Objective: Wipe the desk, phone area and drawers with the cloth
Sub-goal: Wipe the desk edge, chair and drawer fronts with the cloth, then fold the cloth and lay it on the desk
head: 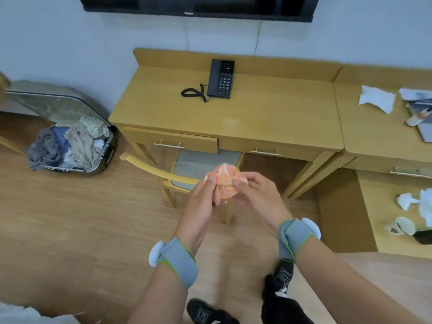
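A bunched pink-and-orange cloth point(225, 183) is held in front of me, above the chair, by both hands. My left hand point(200, 202) grips its left side and my right hand point(256, 194) pinches its right side. Beyond them stands the wooden desk point(257, 115) with a black phone point(221, 78) and its coiled cord at the back. Under the top are two drawers: the left drawer point(170, 140) is pulled out a little, the right drawer point(266, 149) is closed.
A wooden chair point(163, 175) with a grey seat is tucked under the desk. An open suitcase point(70, 141) full of clothes lies on the floor at left. A second desk point(383, 127) at right carries crumpled tissues and papers. A low shelf point(383, 218) holds a cup.
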Demonstrator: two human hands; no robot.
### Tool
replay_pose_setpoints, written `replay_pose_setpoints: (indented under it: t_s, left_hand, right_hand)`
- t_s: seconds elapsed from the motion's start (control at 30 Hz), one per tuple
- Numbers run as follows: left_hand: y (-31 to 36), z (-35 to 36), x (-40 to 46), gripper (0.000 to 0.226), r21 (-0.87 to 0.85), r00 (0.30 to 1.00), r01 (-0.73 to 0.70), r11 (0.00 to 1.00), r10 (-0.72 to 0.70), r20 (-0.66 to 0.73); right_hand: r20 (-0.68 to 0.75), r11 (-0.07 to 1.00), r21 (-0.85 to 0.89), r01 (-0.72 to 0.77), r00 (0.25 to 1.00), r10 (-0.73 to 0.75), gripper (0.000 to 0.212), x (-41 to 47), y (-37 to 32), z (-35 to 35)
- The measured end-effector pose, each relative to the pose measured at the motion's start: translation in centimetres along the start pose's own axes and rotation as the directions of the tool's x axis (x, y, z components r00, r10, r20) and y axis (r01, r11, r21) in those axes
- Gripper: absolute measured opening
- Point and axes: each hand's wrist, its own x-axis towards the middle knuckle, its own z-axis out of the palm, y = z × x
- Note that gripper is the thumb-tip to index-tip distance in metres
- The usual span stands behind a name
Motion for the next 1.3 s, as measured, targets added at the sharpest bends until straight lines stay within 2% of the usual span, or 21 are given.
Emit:
replay_pose_setpoints:
  t_s: [0.07,0.17,0.23,0.33,0.4,0.5,0.57,0.63,0.73,0.83,0.93,1.03,1.17,1.2,1.23,1.3]
  left_hand:
    - [1.8,2.9,0.9,0.035,0.153,0.993,-0.064,0.986,0.079,-0.093]
    - [3.6,5.6,1.9,0.034,0.201,0.967,-0.131,0.971,0.169,-0.189]
    - [5.5,8.6,3.0,0.035,0.243,0.954,-0.163,0.956,0.215,-0.207]
    - [7.1,11.9,4.6,0.039,0.395,0.929,-0.189,0.899,0.294,-0.226]
    - [8.3,14.3,5.7,0.041,0.440,0.923,-0.189,0.878,0.311,-0.226]
    - [10.3,18.0,7.3,0.040,0.498,0.917,-0.229,0.836,0.357,-0.178]
    - [11.4,20.1,8.2,0.039,0.520,0.913,-0.259,0.814,0.382,-0.143]
    - [12.2,20.8,8.8,0.035,0.539,0.908,-0.283,0.793,0.403,-0.116]
    - [13.1,22.5,10.6,0.037,0.571,0.894,-0.312,0.759,0.438,-0.094]
    - [14.2,23.8,13.6,0.041,0.522,0.879,-0.365,0.771,0.471,-0.080]
    - [15.0,24.1,16.7,0.039,0.515,0.899,-0.338,0.788,0.432,-0.071]
    - [15.9,24.6,20.5,0.039,0.540,0.909,-0.302,0.786,0.408,-0.086]
    - [18.5,25.9,27.5,0.038,0.547,0.924,-0.305,0.779,0.382,-0.029]
    - [18.9,26.1,28.1,0.037,0.528,0.928,-0.295,0.796,0.369,-0.038]
    - [19.5,26.5,29.2,0.035,0.485,0.938,-0.275,0.830,0.342,-0.054]
    - [20.5,27.2,32.2,0.033,0.347,0.969,-0.205,0.915,0.241,-0.062]
  right_hand:
    - [-0.029,1.000,0.003,0.030,0.999,-0.030,0.025,1.0,-2.2,-2.5]
    - [-0.038,0.996,0.055,0.077,0.996,-0.075,0.019,2.5,-4.7,-5.2]
    - [-0.016,0.991,0.085,0.102,0.995,-0.101,0.011,4.0,-7.0,-7.8]
    - [-0.014,0.986,0.061,0.157,0.988,-0.157,0.004,5.7,-9.6,-10.6]
    - [-0.014,0.978,-0.011,0.209,0.978,-0.209,0.009,6.9,-11.4,-12.5]
    - [-0.039,0.910,-0.257,0.325,0.938,-0.346,0.013,8.7,-14.1,-15.9]
    - [-0.033,0.854,-0.395,0.339,0.923,-0.382,0.016,10.0,-15.5,-18.0]
    - [-0.022,0.827,-0.446,0.341,0.920,-0.391,0.025,10.5,-16.5,-18.6]
    - [0.043,0.849,-0.384,0.364,0.925,-0.377,0.032,11.7,-18.1,-19.5]
    - [0.229,0.854,-0.283,0.438,0.895,-0.383,0.020,13.7,-19.9,-19.4]
    - [0.274,0.840,-0.265,0.473,0.872,-0.405,0.010,16.0,-21.2,-19.2]
    - [0.266,0.891,-0.203,0.407,0.898,-0.350,0.012,18.8,-22.7,-19.6]
    - [0.220,0.837,-0.367,0.406,0.912,-0.345,0.015,24.5,-25.8,-20.1]
    - [0.176,0.781,-0.459,0.424,0.905,-0.387,0.016,24.9,-26.0,-20.1]
    - [0.089,0.692,-0.574,0.437,0.874,-0.478,0.016,25.8,-26.2,-20.1]
    - [-0.088,0.557,-0.723,0.410,0.744,-0.662,0.015,28.0,-26.7,-20.2]
